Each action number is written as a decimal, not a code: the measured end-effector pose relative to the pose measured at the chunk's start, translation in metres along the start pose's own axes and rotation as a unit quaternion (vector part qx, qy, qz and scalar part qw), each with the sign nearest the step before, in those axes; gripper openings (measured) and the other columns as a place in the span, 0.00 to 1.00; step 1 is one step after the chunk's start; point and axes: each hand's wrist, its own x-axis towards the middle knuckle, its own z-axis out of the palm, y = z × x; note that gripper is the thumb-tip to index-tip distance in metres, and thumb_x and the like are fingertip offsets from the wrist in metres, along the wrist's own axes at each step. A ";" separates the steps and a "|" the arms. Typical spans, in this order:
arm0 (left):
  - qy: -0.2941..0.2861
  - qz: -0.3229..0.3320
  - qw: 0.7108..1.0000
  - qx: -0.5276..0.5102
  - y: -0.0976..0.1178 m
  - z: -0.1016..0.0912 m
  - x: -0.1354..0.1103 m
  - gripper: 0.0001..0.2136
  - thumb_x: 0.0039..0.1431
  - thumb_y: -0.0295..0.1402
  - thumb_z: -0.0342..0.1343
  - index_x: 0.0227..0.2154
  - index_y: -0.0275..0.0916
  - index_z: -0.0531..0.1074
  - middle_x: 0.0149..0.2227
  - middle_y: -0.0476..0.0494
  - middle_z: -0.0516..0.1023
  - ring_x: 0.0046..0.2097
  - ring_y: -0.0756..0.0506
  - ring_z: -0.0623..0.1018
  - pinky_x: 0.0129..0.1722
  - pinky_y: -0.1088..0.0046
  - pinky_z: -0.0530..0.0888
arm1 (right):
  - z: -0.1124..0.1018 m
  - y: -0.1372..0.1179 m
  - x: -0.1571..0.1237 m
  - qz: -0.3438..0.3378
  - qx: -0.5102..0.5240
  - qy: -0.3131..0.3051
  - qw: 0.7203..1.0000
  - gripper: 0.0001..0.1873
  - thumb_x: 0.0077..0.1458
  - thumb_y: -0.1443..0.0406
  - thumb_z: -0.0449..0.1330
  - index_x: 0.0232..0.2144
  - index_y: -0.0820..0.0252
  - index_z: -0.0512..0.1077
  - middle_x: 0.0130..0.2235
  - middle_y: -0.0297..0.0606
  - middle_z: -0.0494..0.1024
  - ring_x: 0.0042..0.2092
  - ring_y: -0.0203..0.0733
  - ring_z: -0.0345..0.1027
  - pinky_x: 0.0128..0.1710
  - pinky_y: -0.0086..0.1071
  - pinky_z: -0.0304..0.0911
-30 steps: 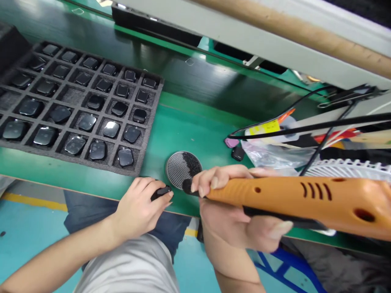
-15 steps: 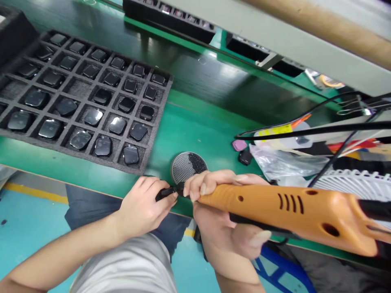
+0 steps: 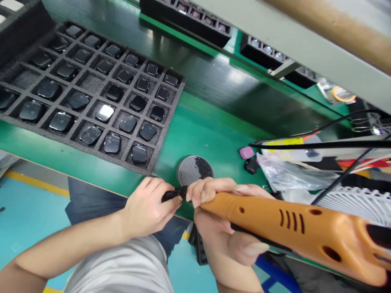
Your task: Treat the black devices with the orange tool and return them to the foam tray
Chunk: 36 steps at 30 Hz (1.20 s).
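Note:
My left hand [image 3: 152,207] is closed around a small black watch-like case [image 3: 170,195], mostly hidden by the fingers. My right hand [image 3: 210,228] is wrapped around the front of an orange electric screwdriver [image 3: 259,211], thumb underneath. The screwdriver's dark nose [image 3: 183,192] points left and meets the black case; the contact point is too small to make out. Just beyond the hands lies a round grey dish [image 3: 187,171] with a holed surface and small black bits, probably screws, at its right side.
A grey foam tray [image 3: 118,160] of black watch-like units fills the left of the green bench [image 3: 204,130]. Right of the dish are a pink case [image 3: 246,152], a black case [image 3: 251,165], a clear plastic bag [image 3: 293,173] and black cables [image 3: 330,144]. Behind runs a dark belt [image 3: 241,89].
The view has shifted, so the foam tray and bench items sit farther right. Both hands keep their grips on the case and the electric screwdriver, with little movement between them.

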 end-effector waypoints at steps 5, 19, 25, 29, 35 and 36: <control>0.003 -0.003 1.000 -0.001 0.001 0.000 -0.001 0.07 0.73 0.32 0.62 0.50 0.44 0.82 0.47 0.41 0.82 0.47 0.40 0.77 0.45 0.58 0.70 | 0.000 0.003 -0.001 0.000 -0.014 0.003 1.000 0.28 0.57 0.36 0.68 0.52 0.40 0.77 0.35 0.30 0.78 0.31 0.42 0.73 0.30 0.42 0.72; -0.025 0.012 0.999 0.035 0.000 -0.001 -0.002 0.12 0.75 0.35 0.61 0.56 0.40 0.79 0.56 0.37 0.83 0.56 0.37 0.78 0.51 0.56 0.71 | -0.023 0.009 0.024 -0.102 -0.008 0.129 0.986 0.22 0.60 0.42 0.64 0.48 0.44 0.75 0.32 0.28 0.78 0.25 0.39 0.68 0.25 0.38 0.70; -0.049 0.025 0.998 0.024 0.000 -0.002 -0.005 0.12 0.75 0.30 0.57 0.57 0.37 0.78 0.61 0.37 0.82 0.58 0.36 0.78 0.56 0.53 0.71 | -0.031 0.020 0.030 -0.102 -0.022 0.143 0.984 0.22 0.60 0.41 0.61 0.47 0.46 0.70 0.29 0.25 0.75 0.22 0.38 0.67 0.22 0.34 0.66; -0.048 0.014 0.998 0.048 0.002 -0.002 -0.003 0.12 0.77 0.38 0.59 0.55 0.38 0.78 0.56 0.36 0.83 0.55 0.36 0.79 0.54 0.54 0.71 | -0.029 0.021 0.027 -0.083 -0.021 0.136 0.987 0.24 0.59 0.38 0.62 0.47 0.45 0.69 0.29 0.25 0.75 0.22 0.38 0.66 0.22 0.35 0.66; -0.079 0.021 0.997 0.016 0.001 -0.008 -0.003 0.13 0.77 0.35 0.56 0.57 0.35 0.77 0.64 0.34 0.79 0.63 0.34 0.76 0.59 0.51 0.70 | -0.030 0.025 0.028 -0.073 -0.007 0.129 0.989 0.22 0.59 0.41 0.64 0.46 0.45 0.71 0.30 0.26 0.76 0.23 0.38 0.67 0.23 0.35 0.67; -0.083 0.021 0.996 0.013 0.001 -0.008 -0.003 0.13 0.76 0.34 0.56 0.57 0.35 0.77 0.64 0.34 0.79 0.63 0.34 0.76 0.60 0.51 0.70 | -0.030 0.024 0.028 -0.075 -0.003 0.127 0.989 0.22 0.60 0.41 0.64 0.47 0.45 0.71 0.30 0.26 0.76 0.23 0.38 0.66 0.23 0.35 0.66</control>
